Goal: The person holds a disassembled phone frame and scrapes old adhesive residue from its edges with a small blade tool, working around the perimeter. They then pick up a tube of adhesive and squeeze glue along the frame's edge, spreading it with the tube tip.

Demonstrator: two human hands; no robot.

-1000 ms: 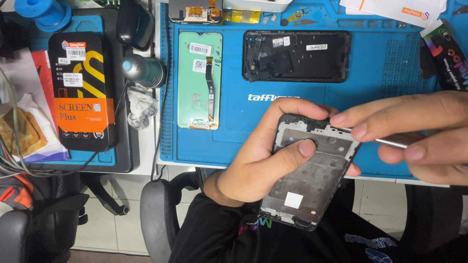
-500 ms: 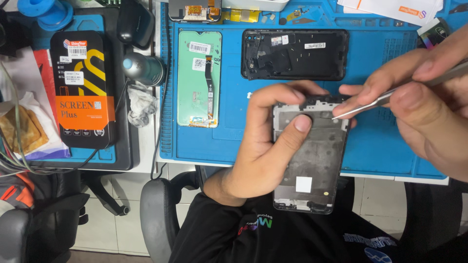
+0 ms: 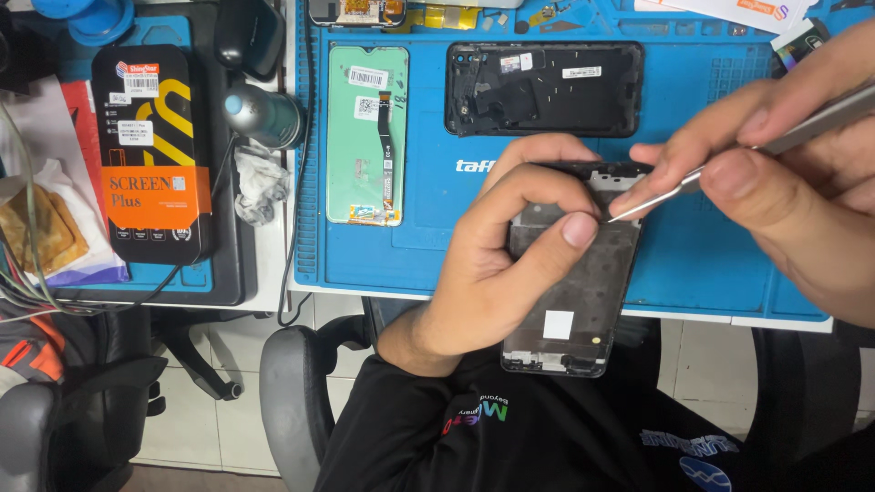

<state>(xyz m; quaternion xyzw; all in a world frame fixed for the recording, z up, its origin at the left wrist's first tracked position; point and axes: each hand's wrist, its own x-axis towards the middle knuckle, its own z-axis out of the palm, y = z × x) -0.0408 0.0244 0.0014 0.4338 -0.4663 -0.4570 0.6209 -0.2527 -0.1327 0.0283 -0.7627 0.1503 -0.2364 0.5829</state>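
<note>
My left hand (image 3: 497, 264) grips a bare phone frame (image 3: 574, 301) upright over the front edge of the blue work mat (image 3: 437, 264), thumb pressed on its upper face. My right hand (image 3: 793, 173) pinches metal tweezers (image 3: 720, 164), whose tip touches the frame's upper right part beside my thumb. On the mat behind lie a green-backed replacement screen (image 3: 367, 132) with a flex cable and a black phone back housing (image 3: 542, 88).
A black and orange screen box (image 3: 153, 150) lies at the left beside a small grey bottle (image 3: 264, 116) and a crumpled wipe (image 3: 260, 182). Blue reels (image 3: 87, 14) sit at the top left. Office chair arms (image 3: 292, 392) stand below the table edge.
The phone frame has turned from tilted to nearly upright. My right hand has risen to the upper right, bringing the tweezers' tip onto the frame's upper part.
</note>
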